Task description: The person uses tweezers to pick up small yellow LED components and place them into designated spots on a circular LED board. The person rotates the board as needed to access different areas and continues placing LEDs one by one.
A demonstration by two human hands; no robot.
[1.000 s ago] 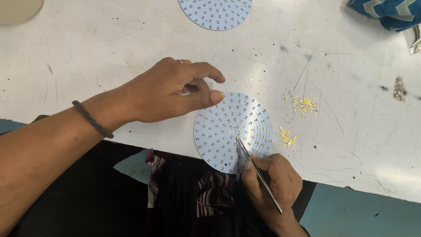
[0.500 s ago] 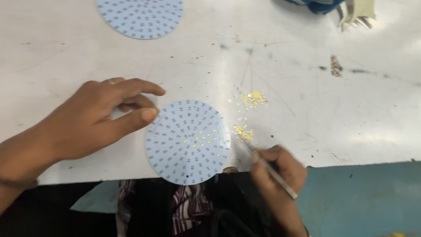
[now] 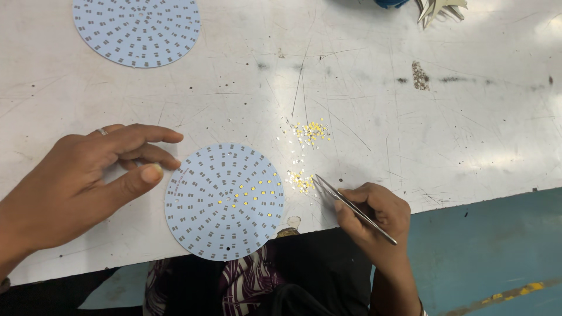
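Observation:
A round pale-blue circuit board lies at the near edge of the white table, with a few small yellow chips set on its right half. My left hand rests on the table just left of it, thumb tip near the board's rim, fingers apart and holding nothing. My right hand grips metal tweezers, whose tips point at a small heap of yellow chips right of the board. A second heap of chips lies a little farther back.
Another round blue board lies at the far left of the table. A blue object and pale pointed pieces sit at the top edge. The table's near edge runs beside my right hand, with blue floor beyond and patterned cloth below.
The view has shifted, so the board now sits more to the left. My left thumb has come off the board's rim. The tweezers moved from the board to the chip heap.

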